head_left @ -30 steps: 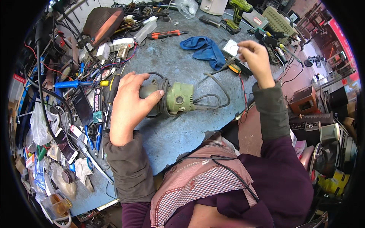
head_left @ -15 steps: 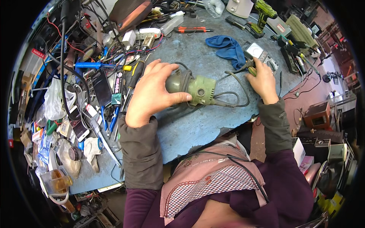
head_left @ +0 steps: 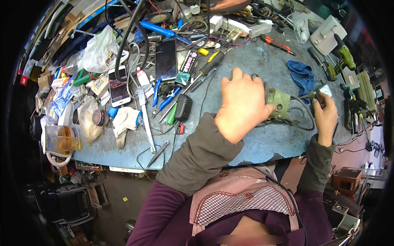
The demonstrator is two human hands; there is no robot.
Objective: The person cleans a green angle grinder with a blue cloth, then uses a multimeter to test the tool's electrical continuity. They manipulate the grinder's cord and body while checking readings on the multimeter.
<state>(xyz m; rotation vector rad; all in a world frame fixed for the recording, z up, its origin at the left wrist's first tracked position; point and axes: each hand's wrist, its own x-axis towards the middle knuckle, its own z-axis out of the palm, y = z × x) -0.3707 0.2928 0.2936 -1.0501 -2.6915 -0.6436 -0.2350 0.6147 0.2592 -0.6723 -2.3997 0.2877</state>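
My left hand (head_left: 242, 102) is curled over a worn green power tool (head_left: 281, 104), covering most of its left part; a looped dark cable (head_left: 308, 123) runs from its vented housing. To its right, my right hand (head_left: 326, 112) has its fingers closed at the far end of that cable; exactly what they grip is hidden. Just beyond that hand are a small meter with a white face (head_left: 324, 89) and a crumpled blue cloth (head_left: 299, 76).
The blue worktop (head_left: 258, 149) carries a cluttered pile of phones (head_left: 119, 88), pliers (head_left: 168, 102), screwdrivers (head_left: 211, 61), wires and bags at the left, with a jug of amber liquid (head_left: 61, 139) at the near-left edge. A cordless drill (head_left: 344, 57) and a white appliance (head_left: 326, 35) are at the back right.
My head has turned left, showing more clutter. My right hand has come down from being raised and closed at the cable's end by the meter; my left hand stays on the tool.
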